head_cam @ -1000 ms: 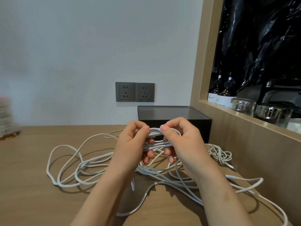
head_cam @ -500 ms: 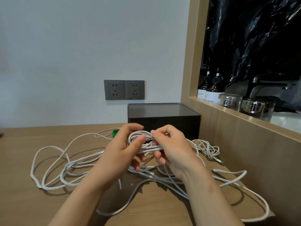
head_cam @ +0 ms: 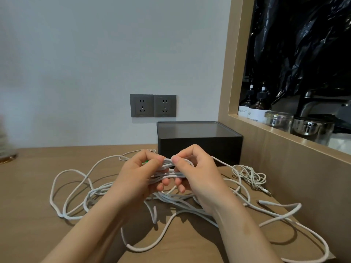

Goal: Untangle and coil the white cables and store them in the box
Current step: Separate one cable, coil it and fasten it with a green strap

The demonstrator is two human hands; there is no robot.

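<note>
A small coil of white cable is held just above the wooden desk, in front of the black box. My left hand grips the coil's left side, fingers curled round the strands. My right hand pinches the right side, thumb on top. More white cable sprawls in loose tangled loops on the desk to the left, below my hands and out to the right. A thinner white cable lies bunched beside the box. The box has a dark lid on it.
Two grey wall sockets sit above the box. A wooden partition walls off the right side; its ledge carries dark soap bottles and glass jars. A blurred object stands at the far left. Something small and green peeks behind my left hand.
Both hands have kept hold of the coil and shifted their fingers slightly on it. The camera view swung right, then back.
</note>
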